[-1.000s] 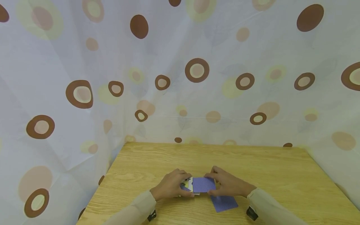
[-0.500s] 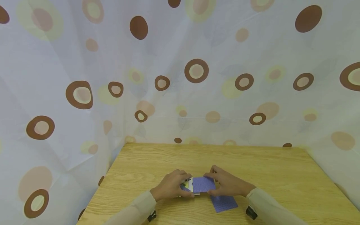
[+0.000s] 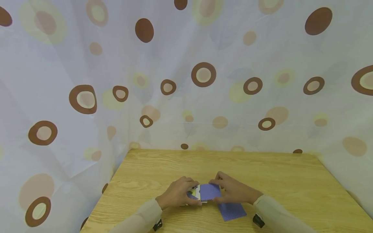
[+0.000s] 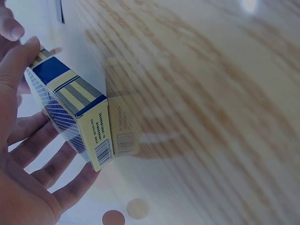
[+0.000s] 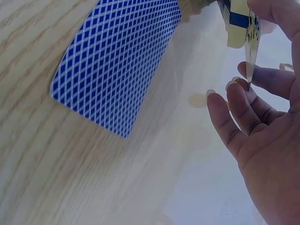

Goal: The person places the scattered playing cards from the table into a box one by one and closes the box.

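My left hand (image 3: 178, 193) grips a playing card box (image 4: 70, 101), cream and blue with a barcode on one end, its fingers on one side and the thumb on the other. The box lies low at the table surface, its open end facing right. At that end my right hand (image 3: 235, 190) pinches a blue-backed playing card (image 3: 210, 192) by its right side, thumb on the near edge and a finger on the far edge. Seen edge-on in the right wrist view, this card overlaps the box. Below the right hand, another blue-patterned playing card (image 5: 119, 61) lies back up on the table.
The wooden table (image 3: 262, 168) stretches out around the hands. A white curtain (image 3: 233, 106) with brown and yellow circles hangs behind it and along both sides. Dark wrist devices sit under both cuffs.
My right hand has shifted slightly left with the card, toward the box. The left hand and the card on the table have stayed in place.
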The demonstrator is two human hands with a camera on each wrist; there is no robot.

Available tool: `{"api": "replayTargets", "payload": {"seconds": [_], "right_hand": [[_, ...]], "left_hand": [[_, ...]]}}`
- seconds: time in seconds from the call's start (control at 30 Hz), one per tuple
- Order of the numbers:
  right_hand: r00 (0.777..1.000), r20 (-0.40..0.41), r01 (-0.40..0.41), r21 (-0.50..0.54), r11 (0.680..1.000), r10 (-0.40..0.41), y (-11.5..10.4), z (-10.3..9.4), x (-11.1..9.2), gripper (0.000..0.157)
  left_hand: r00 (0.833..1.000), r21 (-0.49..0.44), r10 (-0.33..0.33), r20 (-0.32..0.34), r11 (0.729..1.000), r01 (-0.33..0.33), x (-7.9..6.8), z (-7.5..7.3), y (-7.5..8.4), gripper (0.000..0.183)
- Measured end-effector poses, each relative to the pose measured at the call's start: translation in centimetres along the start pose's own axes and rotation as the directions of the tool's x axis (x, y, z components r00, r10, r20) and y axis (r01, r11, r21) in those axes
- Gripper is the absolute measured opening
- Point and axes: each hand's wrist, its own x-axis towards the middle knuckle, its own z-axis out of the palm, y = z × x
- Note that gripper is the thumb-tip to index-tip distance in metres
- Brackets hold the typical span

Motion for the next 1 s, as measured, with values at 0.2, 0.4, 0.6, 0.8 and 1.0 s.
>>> {"api": "replayTargets", "payload": {"seconds": [0.2, 0.4, 0.6, 0.8, 1.0], "right_hand": [[1.0, 0.012, -0.018, 0.029, 0.999, 0.017, -0.9, 0.4, 0.4, 0.071], [1.0, -0.001, 0.017, -0.009, 1.0, -0.017, -1.9, 0.6, 1.2, 0.072], [1.0, -0.012, 0.019, -0.035, 0.999, -0.02, -1.9, 1.4, 1.9, 0.074], [1.0, -0.028, -0.001, -0.038, 0.999, -0.001, -1.5, 1.9, 2.1, 0.079], [1.0, -0.02, -0.009, 0.01, 1.0, 0.009, -0.8, 1.2, 1.4, 0.075]], "left_hand": [[1.0, -0.002, 0.014, -0.003, 1.0, -0.014, 0.0, 0.3, 0.0, 0.08], [1.0, 0.001, 0.024, 0.0, 1.0, -0.024, 0.2, 0.4, -0.1, 0.082], [0.999, 0.006, 0.044, -0.008, 0.999, -0.044, 0.3, 0.5, 0.0, 0.081], [0.999, 0.003, 0.044, -0.018, 0.999, -0.044, 0.3, 0.4, 0.2, 0.079], [0.999, 0.004, 0.043, -0.017, 0.999, -0.043, 0.4, 0.1, 0.3, 0.079]]}}
